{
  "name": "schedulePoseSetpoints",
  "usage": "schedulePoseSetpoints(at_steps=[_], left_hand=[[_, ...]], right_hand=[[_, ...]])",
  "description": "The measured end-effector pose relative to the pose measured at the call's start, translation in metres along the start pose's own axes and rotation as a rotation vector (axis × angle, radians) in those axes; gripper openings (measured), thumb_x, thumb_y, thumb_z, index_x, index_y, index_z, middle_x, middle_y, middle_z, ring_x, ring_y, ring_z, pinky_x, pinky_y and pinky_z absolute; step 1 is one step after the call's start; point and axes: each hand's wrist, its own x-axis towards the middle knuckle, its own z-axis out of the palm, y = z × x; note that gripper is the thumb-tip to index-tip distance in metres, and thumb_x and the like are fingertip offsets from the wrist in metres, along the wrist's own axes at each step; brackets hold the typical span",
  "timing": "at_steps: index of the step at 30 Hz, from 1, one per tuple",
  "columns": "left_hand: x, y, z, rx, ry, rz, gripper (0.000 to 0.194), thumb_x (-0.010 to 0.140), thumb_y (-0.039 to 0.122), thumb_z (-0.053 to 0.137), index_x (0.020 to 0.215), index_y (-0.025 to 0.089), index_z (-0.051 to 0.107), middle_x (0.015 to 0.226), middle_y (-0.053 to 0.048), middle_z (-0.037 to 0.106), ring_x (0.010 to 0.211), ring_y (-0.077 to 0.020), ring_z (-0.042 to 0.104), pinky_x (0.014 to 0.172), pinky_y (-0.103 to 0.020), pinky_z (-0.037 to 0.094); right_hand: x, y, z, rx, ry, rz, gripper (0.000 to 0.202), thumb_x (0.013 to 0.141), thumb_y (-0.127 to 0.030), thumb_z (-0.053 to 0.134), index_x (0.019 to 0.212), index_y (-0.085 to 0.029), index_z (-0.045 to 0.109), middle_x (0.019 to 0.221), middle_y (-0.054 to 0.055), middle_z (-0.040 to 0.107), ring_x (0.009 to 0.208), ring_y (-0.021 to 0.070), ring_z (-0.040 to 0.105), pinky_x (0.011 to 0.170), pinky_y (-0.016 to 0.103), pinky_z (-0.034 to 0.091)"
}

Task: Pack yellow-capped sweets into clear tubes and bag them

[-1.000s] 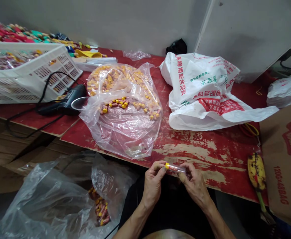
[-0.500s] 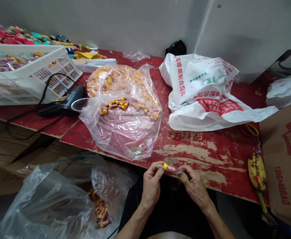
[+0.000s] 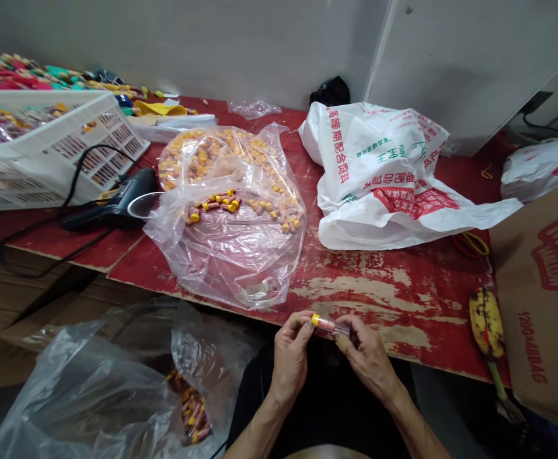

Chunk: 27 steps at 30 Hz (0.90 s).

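Between my two hands, over the table's front edge, is a small clear tube (image 3: 327, 324) with a yellow cap and red-and-white printing. My left hand (image 3: 290, 357) pinches it at the capped end. My right hand (image 3: 369, 358) has its thumb and fingers closed on the other, clear end. Beyond them a clear plastic bag (image 3: 241, 268) lies on the table, filled with many similar yellow-capped tubes (image 3: 221, 203). Another clear bag (image 3: 92, 370), low on the left, holds more yellow-capped pieces (image 3: 193, 408).
A white plastic basket (image 3: 102, 137) of wrapped pieces stands left, with a black hot-air gun (image 3: 128, 199) and its cable beside it. A white printed sack (image 3: 379, 166) lies at the back right. On the right are a banana (image 3: 486, 325) and a cardboard box (image 3: 541, 306).
My right hand has moved slightly left along the tube, closer to my left hand. My left hand keeps its pinch on the capped end. The view has shifted slightly.
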Motion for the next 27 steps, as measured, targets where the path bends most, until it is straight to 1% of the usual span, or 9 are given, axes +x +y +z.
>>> schedulePoseSetpoints(at_steps=[4,9,11,14,18,20,23,24,27], left_hand=[[-0.0012,0.0002,0.0002,0.010,-0.028,-0.004,0.020,0.065,0.028,0.079,0.079,0.015,0.072,0.078,-0.001,0.063,0.071,-0.0114,0.054,0.071,-0.021,0.043],[-0.0021,0.0008,0.0016,0.021,-0.043,-0.010,0.018,0.066,0.027,0.078,0.079,0.016,0.072,0.076,-0.001,0.064,0.071,-0.0121,0.055,0.072,-0.022,0.044],[-0.0024,0.0009,0.0023,0.019,-0.042,-0.003,0.018,0.066,0.027,0.078,0.079,0.016,0.072,0.075,-0.001,0.064,0.070,-0.0118,0.055,0.072,-0.022,0.044],[-0.0021,0.0010,0.0022,0.010,-0.042,0.000,0.018,0.066,0.026,0.078,0.078,0.015,0.072,0.076,-0.001,0.064,0.071,-0.0119,0.055,0.071,-0.022,0.044],[-0.0007,0.0005,0.0003,0.017,-0.012,-0.002,0.020,0.065,0.028,0.079,0.079,0.015,0.072,0.076,-0.002,0.064,0.072,-0.0128,0.055,0.072,-0.023,0.044],[-0.0006,0.0004,0.0001,0.026,-0.009,0.000,0.020,0.065,0.028,0.079,0.079,0.015,0.072,0.078,-0.002,0.064,0.073,-0.0126,0.055,0.073,-0.022,0.043],[-0.0017,0.0010,0.0010,0.026,-0.019,0.001,0.020,0.065,0.028,0.078,0.078,0.015,0.072,0.077,-0.002,0.063,0.072,-0.0122,0.054,0.073,-0.022,0.043],[-0.0021,0.0015,0.0013,0.024,-0.020,-0.001,0.020,0.065,0.028,0.078,0.078,0.015,0.072,0.077,-0.002,0.063,0.072,-0.0123,0.054,0.073,-0.022,0.043],[-0.0025,0.0024,0.0017,0.025,-0.005,0.001,0.020,0.065,0.028,0.078,0.078,0.015,0.071,0.077,-0.002,0.064,0.072,-0.0133,0.055,0.073,-0.023,0.044]], right_hand=[[-0.0007,0.0029,0.0024,0.007,0.011,0.034,0.041,0.091,-0.047,0.037,0.068,-0.018,0.056,0.053,-0.001,0.051,0.049,0.0132,0.048,0.048,0.023,0.034],[-0.0027,-0.0024,-0.0006,0.049,0.014,0.064,0.032,0.083,-0.039,0.053,0.106,-0.018,0.056,0.088,0.004,0.066,0.067,0.0151,0.059,0.057,0.022,0.043],[-0.0024,-0.0030,-0.0002,0.019,0.020,0.066,0.027,0.086,-0.041,0.048,0.093,-0.017,0.059,0.075,0.003,0.064,0.060,0.0147,0.056,0.053,0.023,0.040],[-0.0015,-0.0016,0.0018,0.010,0.018,0.079,0.038,0.091,-0.046,0.038,0.075,-0.018,0.059,0.058,0.001,0.055,0.053,0.0143,0.051,0.049,0.023,0.037],[-0.0011,-0.0009,0.0024,0.025,0.022,0.050,0.031,0.084,-0.041,0.052,0.105,-0.018,0.057,0.083,0.004,0.065,0.063,0.0149,0.056,0.057,0.024,0.042],[-0.0008,-0.0005,0.0020,-0.009,0.020,0.028,0.026,0.085,-0.041,0.050,0.095,-0.018,0.059,0.074,0.002,0.062,0.059,0.0141,0.054,0.054,0.023,0.040],[-0.0003,0.0008,0.0021,-0.026,0.014,0.049,0.040,0.091,-0.045,0.037,0.067,-0.019,0.055,0.052,-0.002,0.050,0.048,0.0129,0.046,0.047,0.024,0.033],[-0.0004,0.0008,0.0022,-0.017,0.015,0.058,0.040,0.091,-0.045,0.037,0.069,-0.018,0.056,0.054,-0.001,0.051,0.049,0.0132,0.047,0.048,0.024,0.034],[-0.0009,-0.0014,0.0023,0.004,0.032,0.053,0.026,0.085,-0.039,0.049,0.098,-0.018,0.058,0.078,0.002,0.063,0.062,0.0150,0.055,0.056,0.024,0.041]])
